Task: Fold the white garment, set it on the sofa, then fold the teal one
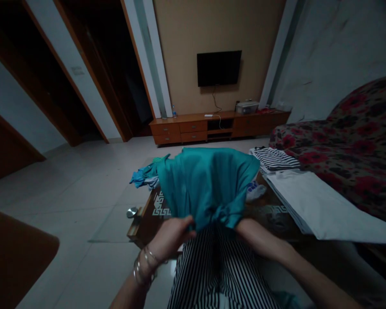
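Note:
A teal garment hangs bunched in front of me over a low table. My left hand, with bracelets on the wrist, grips its lower left edge. My right hand is mostly hidden inside the lower right part of the cloth and holds it there. Below the hands lies a black-and-white striped cloth.
A folded striped garment and a folded white one lie on the table's right side. More teal cloth lies at its far left. A flowered sofa stands right. A TV and cabinet stand at the far wall.

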Tool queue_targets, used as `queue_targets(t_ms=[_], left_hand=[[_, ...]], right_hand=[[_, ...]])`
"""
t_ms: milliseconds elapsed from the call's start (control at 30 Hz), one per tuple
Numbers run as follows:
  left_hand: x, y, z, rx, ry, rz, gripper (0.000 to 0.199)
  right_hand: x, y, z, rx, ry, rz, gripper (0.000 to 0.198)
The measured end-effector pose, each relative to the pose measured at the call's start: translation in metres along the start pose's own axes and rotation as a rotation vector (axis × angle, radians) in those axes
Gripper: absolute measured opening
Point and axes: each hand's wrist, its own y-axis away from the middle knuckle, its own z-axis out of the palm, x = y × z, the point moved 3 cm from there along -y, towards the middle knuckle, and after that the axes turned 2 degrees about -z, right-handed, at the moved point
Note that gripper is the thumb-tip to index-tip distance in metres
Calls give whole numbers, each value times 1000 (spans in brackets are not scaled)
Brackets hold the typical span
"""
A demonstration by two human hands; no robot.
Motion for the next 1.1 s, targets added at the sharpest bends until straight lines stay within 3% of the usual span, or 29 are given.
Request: queue_targets(t_ms=[33,100,167,233,333,433,500,600,700,800,900,933,1000,1100], left_hand=[[-10,7,26,-311,-51,-1,26],[-30,25,56,-708,-26,-34,47],[-48,35,63,-805,43,-86,54],[-66,30,58,-688,40,-143,45],[-93,3,56,-324,-85,-216,37],[-121,-24,75,-2,-206,-362,48],[-136,-34,93,59,-195,-460,49],[-145,-36,106,-13,-75,-466,32],[-148,-21,85,-83,58,-475,17],[-150,8,39,-56,338,-634,33],[-143,30,3,-146,730,-745,56],[-141,30,-5,-171,820,-763,59],[-145,21,-14,-43,843,-792,55],[-165,-6,-18,503,568,-771,47]], right_hand=[[-6,9,19,-170,-13,-39,24],[-12,29,47,-546,-82,-104,20],[-7,41,56,-720,-171,-109,35],[11,32,48,-594,-207,-59,31],[56,-7,34,-219,-78,97,25],[98,-45,38,77,167,362,30],[112,-59,52,140,263,463,30],[117,-57,73,109,256,451,20],[124,-29,74,36,221,420,17],[145,10,61,-125,110,431,14],[153,31,43,-449,-230,243,12],[153,28,31,-482,-307,176,10],[157,7,-2,-317,-285,156,9],[167,-42,-61,248,-21,293,22]])
